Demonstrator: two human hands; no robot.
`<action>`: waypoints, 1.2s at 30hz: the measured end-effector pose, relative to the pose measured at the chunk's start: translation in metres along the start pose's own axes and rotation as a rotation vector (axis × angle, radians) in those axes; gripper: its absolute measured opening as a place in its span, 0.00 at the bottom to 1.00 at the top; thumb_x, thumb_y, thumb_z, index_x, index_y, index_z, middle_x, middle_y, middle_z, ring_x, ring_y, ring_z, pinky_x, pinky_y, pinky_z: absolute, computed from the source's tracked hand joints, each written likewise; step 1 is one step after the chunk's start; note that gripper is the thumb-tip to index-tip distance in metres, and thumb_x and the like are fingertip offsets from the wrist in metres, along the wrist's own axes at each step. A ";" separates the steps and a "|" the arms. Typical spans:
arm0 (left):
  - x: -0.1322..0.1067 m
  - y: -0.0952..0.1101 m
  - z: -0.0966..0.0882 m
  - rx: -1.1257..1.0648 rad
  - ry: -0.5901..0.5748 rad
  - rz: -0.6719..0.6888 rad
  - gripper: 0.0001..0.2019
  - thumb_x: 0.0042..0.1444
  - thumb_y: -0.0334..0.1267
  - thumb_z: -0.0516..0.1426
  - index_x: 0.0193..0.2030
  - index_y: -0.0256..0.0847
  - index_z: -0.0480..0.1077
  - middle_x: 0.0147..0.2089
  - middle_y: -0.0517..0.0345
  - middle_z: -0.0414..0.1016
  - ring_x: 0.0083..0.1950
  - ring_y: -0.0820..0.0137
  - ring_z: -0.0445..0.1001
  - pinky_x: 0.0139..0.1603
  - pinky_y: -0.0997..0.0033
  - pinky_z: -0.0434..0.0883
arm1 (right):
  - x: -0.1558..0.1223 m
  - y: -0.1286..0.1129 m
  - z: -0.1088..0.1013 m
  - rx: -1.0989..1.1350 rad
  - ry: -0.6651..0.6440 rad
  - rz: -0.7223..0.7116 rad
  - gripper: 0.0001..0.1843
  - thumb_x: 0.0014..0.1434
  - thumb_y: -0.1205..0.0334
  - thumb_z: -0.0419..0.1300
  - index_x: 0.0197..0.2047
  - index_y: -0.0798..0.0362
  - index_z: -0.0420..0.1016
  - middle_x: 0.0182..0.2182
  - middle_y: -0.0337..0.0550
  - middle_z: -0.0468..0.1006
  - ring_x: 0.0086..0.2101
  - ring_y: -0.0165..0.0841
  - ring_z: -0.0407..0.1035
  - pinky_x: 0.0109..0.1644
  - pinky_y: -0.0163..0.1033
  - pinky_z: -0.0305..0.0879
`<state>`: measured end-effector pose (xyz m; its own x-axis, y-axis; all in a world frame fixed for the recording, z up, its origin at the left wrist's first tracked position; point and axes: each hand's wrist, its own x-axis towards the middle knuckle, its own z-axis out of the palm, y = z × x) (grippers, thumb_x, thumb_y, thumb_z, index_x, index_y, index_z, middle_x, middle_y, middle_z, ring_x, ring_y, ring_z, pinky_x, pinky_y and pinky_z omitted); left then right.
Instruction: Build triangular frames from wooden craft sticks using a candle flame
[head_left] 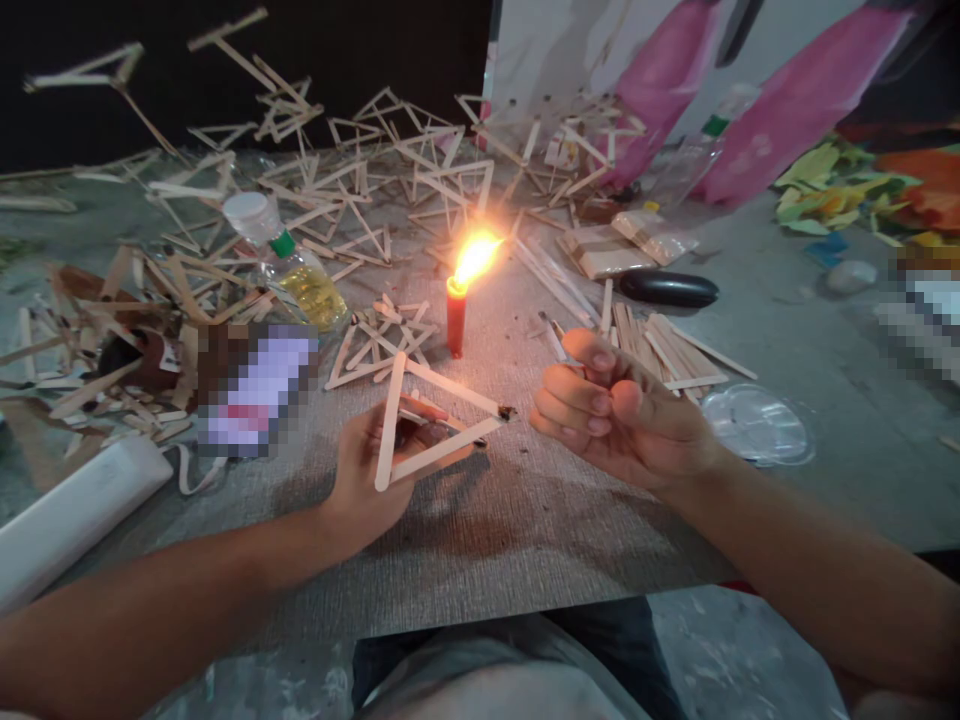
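My left hand point(358, 485) grips a triangle made of popsicle sticks point(390, 425), held upright over the table's near part. The triangle's right corner is charred black, and its frame partly covers my fingers. My right hand point(630, 415) is raised to the right of that corner, apart from it, with the fingers curled in. A thin, greyish pointed tip point(553, 335) shows just beyond the fingers; whether they hold it is hidden. Between and beyond the hands, a short red candle point(455, 325) stands upright, burning with a large flame point(476, 260).
Small stick triangles point(364, 355) lie left of the candle. Loose popsicle sticks point(667, 350), a black oval case point(669, 288) and a clear plastic lid point(757, 425) are at right. At left are a bottle with yellow liquid point(311, 293), a phone point(262, 385) and a white box point(90, 510).
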<state>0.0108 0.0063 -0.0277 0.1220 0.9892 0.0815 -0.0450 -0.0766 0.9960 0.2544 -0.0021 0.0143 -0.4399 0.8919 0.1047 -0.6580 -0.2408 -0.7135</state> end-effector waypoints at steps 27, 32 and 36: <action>0.000 0.003 0.002 0.070 0.024 0.026 0.07 0.52 0.37 0.70 0.31 0.41 0.78 0.29 0.57 0.80 0.30 0.66 0.80 0.29 0.70 0.80 | 0.003 -0.005 -0.002 -0.031 0.057 0.008 0.17 0.55 0.64 0.69 0.37 0.47 0.62 0.25 0.28 0.61 0.25 0.26 0.55 0.36 0.36 0.61; 0.000 -0.001 0.002 0.009 0.020 -0.014 0.07 0.51 0.37 0.70 0.31 0.41 0.78 0.30 0.56 0.81 0.32 0.65 0.81 0.32 0.67 0.83 | 0.002 -0.007 0.001 -0.050 0.058 0.015 0.17 0.53 0.64 0.67 0.35 0.47 0.59 0.22 0.26 0.55 0.22 0.25 0.49 0.32 0.36 0.54; -0.001 -0.001 0.002 0.015 0.053 -0.018 0.08 0.51 0.38 0.71 0.30 0.42 0.78 0.31 0.56 0.81 0.32 0.66 0.81 0.32 0.67 0.83 | -0.002 -0.007 0.003 -0.107 0.065 0.042 0.14 0.56 0.65 0.64 0.37 0.45 0.60 0.21 0.25 0.52 0.20 0.25 0.46 0.32 0.38 0.52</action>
<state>0.0127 0.0056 -0.0289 0.0697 0.9956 0.0623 -0.0288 -0.0604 0.9978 0.2581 -0.0030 0.0215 -0.4229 0.9057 0.0305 -0.5695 -0.2394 -0.7863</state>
